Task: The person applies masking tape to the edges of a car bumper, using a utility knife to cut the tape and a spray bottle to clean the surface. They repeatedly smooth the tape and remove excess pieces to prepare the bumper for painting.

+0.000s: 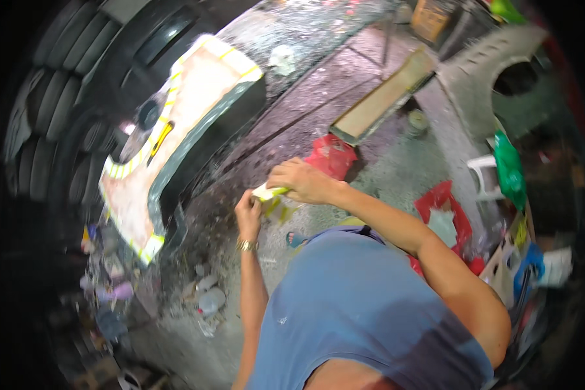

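Note:
In front of my body, my left hand [247, 213] and my right hand [303, 180] both hold a crumpled white-and-yellow strip [262, 193]. The fingers of both hands are closed around it, and a yellow part hangs below the right hand. A gold-coloured watch [246, 245] is on my left wrist. To the left stands a car-fender-shaped panel [195, 91], whitish on top, with yellow-and-white striped strips along its edges and a dark green side. A yellow-and-black utility knife [160, 142] lies on the panel, apart from my hands.
Beyond the hands lies a red plastic bag [332, 156], near a long tan trough-like piece [387, 97]. Another fender-shaped panel [468, 84] is at the far right, by a green bag [510, 170]. Tyres [65, 39] stack at left; stones and litter [211, 300] lie on the floor.

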Available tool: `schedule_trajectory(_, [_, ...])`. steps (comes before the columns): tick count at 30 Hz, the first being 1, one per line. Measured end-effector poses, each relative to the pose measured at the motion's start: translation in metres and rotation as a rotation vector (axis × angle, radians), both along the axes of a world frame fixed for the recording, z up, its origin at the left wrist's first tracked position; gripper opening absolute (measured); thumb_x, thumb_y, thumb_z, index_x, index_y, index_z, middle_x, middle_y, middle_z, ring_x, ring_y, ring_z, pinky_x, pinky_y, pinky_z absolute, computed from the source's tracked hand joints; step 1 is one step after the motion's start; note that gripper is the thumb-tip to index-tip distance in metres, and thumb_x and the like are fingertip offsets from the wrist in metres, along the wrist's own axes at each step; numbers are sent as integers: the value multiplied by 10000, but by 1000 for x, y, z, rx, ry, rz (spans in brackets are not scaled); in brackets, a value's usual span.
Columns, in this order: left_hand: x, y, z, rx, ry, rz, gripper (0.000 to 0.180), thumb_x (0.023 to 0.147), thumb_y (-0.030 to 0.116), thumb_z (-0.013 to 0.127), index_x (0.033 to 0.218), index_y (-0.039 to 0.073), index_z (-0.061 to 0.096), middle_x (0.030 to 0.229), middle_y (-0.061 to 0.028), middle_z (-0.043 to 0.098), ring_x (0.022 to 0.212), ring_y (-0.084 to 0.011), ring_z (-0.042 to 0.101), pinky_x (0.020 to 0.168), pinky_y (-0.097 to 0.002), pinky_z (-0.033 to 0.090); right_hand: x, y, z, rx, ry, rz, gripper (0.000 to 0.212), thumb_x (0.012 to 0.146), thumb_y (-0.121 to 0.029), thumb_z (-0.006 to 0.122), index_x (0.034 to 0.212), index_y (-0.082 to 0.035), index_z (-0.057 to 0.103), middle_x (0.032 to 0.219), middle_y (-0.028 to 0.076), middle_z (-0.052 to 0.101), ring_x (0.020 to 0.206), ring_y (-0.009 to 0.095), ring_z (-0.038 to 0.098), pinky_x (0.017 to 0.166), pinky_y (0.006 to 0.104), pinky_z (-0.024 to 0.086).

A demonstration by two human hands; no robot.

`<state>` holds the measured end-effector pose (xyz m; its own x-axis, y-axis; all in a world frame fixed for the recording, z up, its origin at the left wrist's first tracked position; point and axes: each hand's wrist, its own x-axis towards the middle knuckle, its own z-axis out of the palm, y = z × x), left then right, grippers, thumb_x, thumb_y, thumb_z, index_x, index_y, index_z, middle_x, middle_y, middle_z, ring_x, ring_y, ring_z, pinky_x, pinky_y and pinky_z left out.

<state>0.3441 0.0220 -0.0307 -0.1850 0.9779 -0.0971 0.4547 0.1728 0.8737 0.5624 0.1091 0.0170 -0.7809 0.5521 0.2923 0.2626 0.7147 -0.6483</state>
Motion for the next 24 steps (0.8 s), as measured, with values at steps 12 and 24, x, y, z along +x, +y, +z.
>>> schedule_trajectory(12, [93,3,-10,107,-898,404,312,968,118,647,1251,10,571,1185,-78,661,1037,-144,651,902,-299,531,50,0,-37,236,94,38,405,775,-139,748,1174,-137,678,1251,82,609,1196,279,563,1058,449,401])
schedule_trajectory(24, [119,-13,3,316,-729,610,253,976,127,653,1194,11,599,1143,-63,675,985,-128,655,850,-287,546,92,-8,-100,-1468,434,-307,654,930,-351,705,1460,-55,464,1368,49,576,1243,190,553,1020,310,450])
